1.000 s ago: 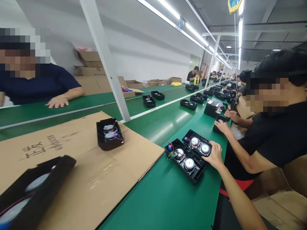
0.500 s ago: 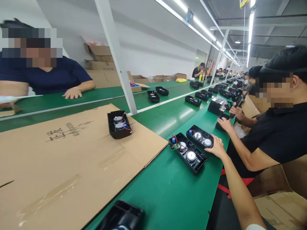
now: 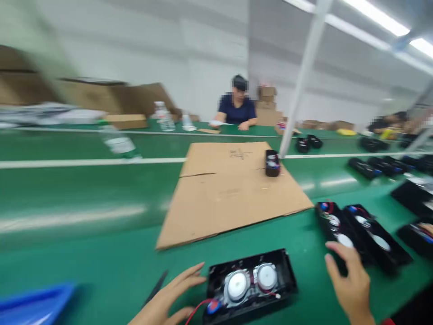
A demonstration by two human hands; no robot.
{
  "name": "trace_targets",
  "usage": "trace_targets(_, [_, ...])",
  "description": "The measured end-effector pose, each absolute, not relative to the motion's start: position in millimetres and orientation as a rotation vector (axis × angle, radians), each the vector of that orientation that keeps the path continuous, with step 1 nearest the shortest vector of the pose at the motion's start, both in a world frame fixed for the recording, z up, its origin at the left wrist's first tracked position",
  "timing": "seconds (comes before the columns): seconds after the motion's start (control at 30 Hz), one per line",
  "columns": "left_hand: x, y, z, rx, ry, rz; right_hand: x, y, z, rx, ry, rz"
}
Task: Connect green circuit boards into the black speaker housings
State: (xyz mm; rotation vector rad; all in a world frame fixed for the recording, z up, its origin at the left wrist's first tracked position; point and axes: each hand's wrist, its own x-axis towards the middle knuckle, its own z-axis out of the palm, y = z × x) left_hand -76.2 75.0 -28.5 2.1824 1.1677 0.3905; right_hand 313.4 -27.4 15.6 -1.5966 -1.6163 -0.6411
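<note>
A black speaker housing [image 3: 250,282] with two round silver speakers lies in front of me, a blue-capped part and red wire at its left end. My left hand [image 3: 172,295] is beside that end, fingers apart, the thumb close to the red wire. A slim dark tool [image 3: 157,286] shows behind this hand; whether they touch I cannot tell. My right hand [image 3: 350,280] is open, thumb and forefinger spread, at the near end of a second housing [image 3: 333,225]. A third housing [image 3: 375,237] lies right alongside that one.
A flat cardboard sheet [image 3: 233,194] covers part of the green bench, with another housing [image 3: 272,163] on it. A blue tray [image 3: 37,302] sits at the lower left. A bottle [image 3: 118,142] lies beyond. A person [image 3: 237,106] sits opposite; more housings [image 3: 379,166] line the right.
The view has swung left, bringing my left hand and the near housing into full view. My right hand has come off the third housing, its fingers now spread.
</note>
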Motion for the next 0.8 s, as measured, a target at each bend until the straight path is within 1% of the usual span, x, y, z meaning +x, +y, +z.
trace_targets(0.07, [-87.9,57.7,-19.8,1.994,1.279,0.480,249.0,-10.2,4.3,-1.255,-2.065,-0.332])
trace_targets(0.13, [-100.3,46.3,-12.3,1.885,1.458,0.606,192.5,3.4,-10.0,-0.980,-2.300,-0.245])
trace_targets(0.2, [-119.7,39.6,-9.0,1.854,1.703,0.688,149.3,12.7,-24.2,-0.874,-2.409,-0.238])
trace_targets(0.27, [-148.4,36.6,-9.1,1.809,1.954,0.728,121.6,18.0,-35.0,-0.890,-2.442,-0.189])
trace_targets(0.4, [-219.0,48.0,-11.0,1.700,2.335,0.748,102.3,20.3,-38.1,-0.999,-2.248,0.037])
trace_targets(0.47, [-248.6,62.3,-11.4,1.684,2.413,0.716,101.4,20.3,-30.0,-0.945,-2.149,0.242])
trace_targets(0.57, [-274.6,83.3,-10.8,1.674,2.438,0.653,102.5,22.5,-13.1,-0.871,-2.006,0.693])
trace_targets(0.63, [-280.4,91.1,-7.7,1.664,2.423,0.628,103.1,25.6,-3.3,-1.023,-1.768,0.971])
trace_targets(0.7, [-280.2,92.6,-1.0,1.667,2.383,0.630,103.3,29.7,3.4,-1.189,-1.478,1.193])
trace_targets(0.8, [-272.2,86.7,14.1,1.680,2.309,0.712,103.7,36.2,7.9,-1.187,-1.223,1.449])
